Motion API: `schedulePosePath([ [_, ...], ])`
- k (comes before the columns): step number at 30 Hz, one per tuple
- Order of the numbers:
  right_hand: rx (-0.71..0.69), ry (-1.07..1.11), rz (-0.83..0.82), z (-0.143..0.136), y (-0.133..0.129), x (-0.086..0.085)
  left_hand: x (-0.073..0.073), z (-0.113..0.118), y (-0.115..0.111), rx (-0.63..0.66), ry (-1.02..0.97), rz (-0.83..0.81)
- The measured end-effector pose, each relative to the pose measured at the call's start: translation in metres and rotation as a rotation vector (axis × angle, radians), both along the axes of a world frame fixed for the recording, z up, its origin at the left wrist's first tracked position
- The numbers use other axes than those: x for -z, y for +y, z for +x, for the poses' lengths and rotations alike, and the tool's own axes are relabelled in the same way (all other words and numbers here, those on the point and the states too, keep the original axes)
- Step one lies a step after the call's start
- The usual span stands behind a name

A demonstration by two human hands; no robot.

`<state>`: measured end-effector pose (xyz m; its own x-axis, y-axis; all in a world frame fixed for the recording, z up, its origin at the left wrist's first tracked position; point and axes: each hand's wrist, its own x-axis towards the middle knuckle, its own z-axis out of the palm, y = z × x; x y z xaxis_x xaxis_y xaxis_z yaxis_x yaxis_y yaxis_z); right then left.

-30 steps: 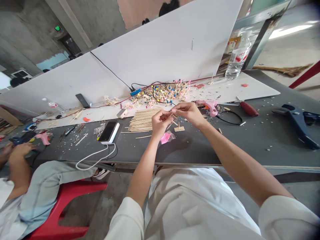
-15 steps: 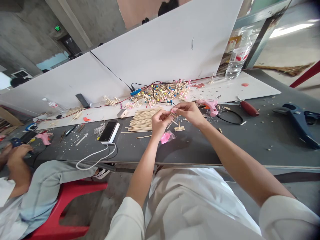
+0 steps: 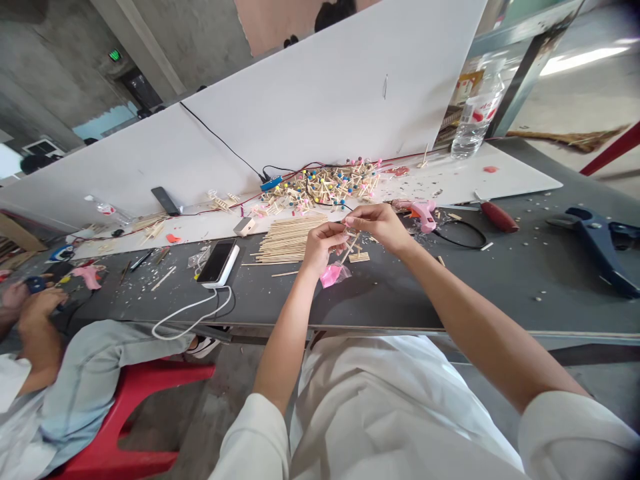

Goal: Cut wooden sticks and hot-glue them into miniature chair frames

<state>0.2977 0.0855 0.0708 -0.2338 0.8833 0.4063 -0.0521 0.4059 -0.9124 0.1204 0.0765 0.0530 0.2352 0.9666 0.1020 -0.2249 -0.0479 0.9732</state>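
Near the middle of the frame, my left hand and right hand meet above the dark table, the left coming up from the lower centre and the right reaching in from the lower right. Between them is a slim stick piece, and its line is what matters to me: the long axis slants from just under my right fingertips, at its upper right, down toward the lower left, where its free end points at the pink packet. The piece lies just right of my left fingers and below the tips of my right ones; both hands are so close to it that I can call neither clearly nearer. My left thumb and fingers are drawn together, clamped on the piece as far as I can judge. My right thumb and forefinger are pinched inward at the upper end, but the overlap hides what is between them, so I cannot tell whether they grip it. A small slatted wooden base sits behind the piece, toward the right, and whether the two touch I cannot tell. Just left of my left hand lies the sheaf of long sticks, its rods running nearly sideways across the frame.
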Motion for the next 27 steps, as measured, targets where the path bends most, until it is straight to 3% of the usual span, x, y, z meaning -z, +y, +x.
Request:
schedulePosePath([
  [8,-0.043,0.019,-0.026,-0.0007,-0.0001,0.0016,0.001,-0.0015,0.0021,0.018,-0.042,-0.026],
  [14,-0.08,0.136,-0.104,-0.001,0.0022,0.0037,-0.0027,-0.0007,-0.0004,0.116,-0.134,-0.071],
  [27,-0.15,0.269,-0.287,-0.0033,0.0044,0.0074,0.0022,-0.0022,0.0022,0.143,-0.105,-0.077],
])
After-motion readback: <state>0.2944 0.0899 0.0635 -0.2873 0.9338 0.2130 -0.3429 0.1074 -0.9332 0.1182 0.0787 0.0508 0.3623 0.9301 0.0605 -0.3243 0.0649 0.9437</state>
